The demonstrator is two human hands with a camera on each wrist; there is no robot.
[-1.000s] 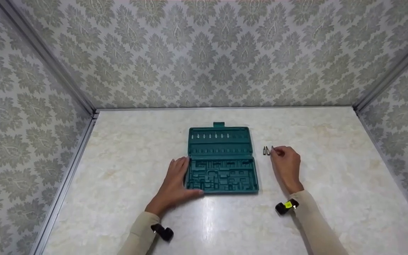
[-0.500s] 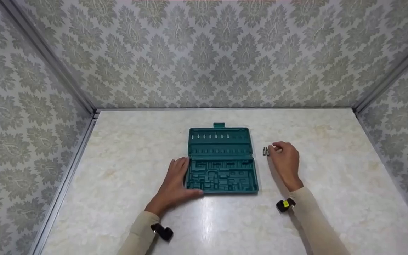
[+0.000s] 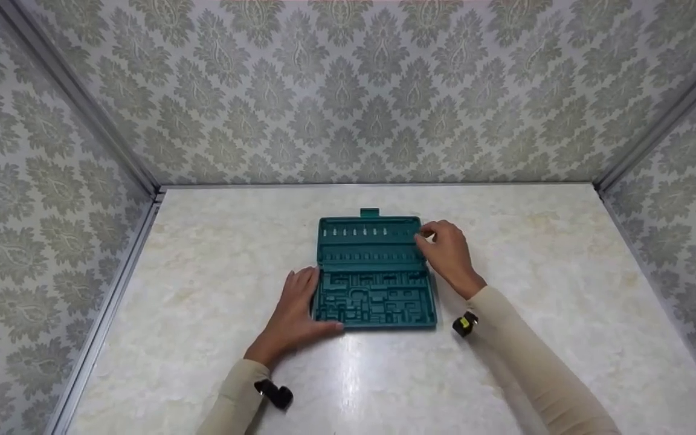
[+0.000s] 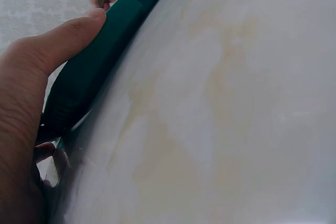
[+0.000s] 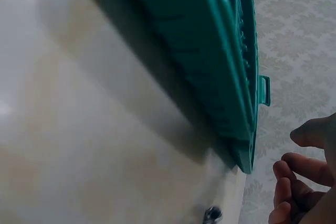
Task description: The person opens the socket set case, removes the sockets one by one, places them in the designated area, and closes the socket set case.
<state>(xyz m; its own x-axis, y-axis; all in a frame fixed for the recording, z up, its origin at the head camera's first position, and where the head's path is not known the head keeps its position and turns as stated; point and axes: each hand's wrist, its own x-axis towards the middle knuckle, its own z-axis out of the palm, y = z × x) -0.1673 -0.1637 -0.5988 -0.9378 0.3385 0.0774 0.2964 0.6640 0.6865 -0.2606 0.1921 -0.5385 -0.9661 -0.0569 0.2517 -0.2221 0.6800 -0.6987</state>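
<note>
A green plastic bit case (image 3: pixel 372 266) lies open on the table, its lid away from me. My left hand (image 3: pixel 293 308) holds its left front corner, thumb along the front edge and fingers on the left side. In the left wrist view the thumb (image 4: pixel 79 32) presses the case rim. My right hand (image 3: pixel 449 254) is at the lid's right edge, thumb and index finger close together in a pinch. The small metal bit it took is hidden in the head view and not discernible in the right wrist view. Several small metal bits (image 3: pixel 354 232) stand in the lid's top row.
A small metal piece with a hollow end (image 5: pixel 212 214) lies on the table beside the case in the right wrist view. The case's latch tab (image 3: pixel 370 212) points toward the patterned back wall (image 3: pixel 342 109). Moulded recesses (image 3: pixel 378 297) fill the near half.
My right hand has picked up one of the small metal bits beside the case, then moved left and away from me to the lid's right edge. My left hand keeps its place.
</note>
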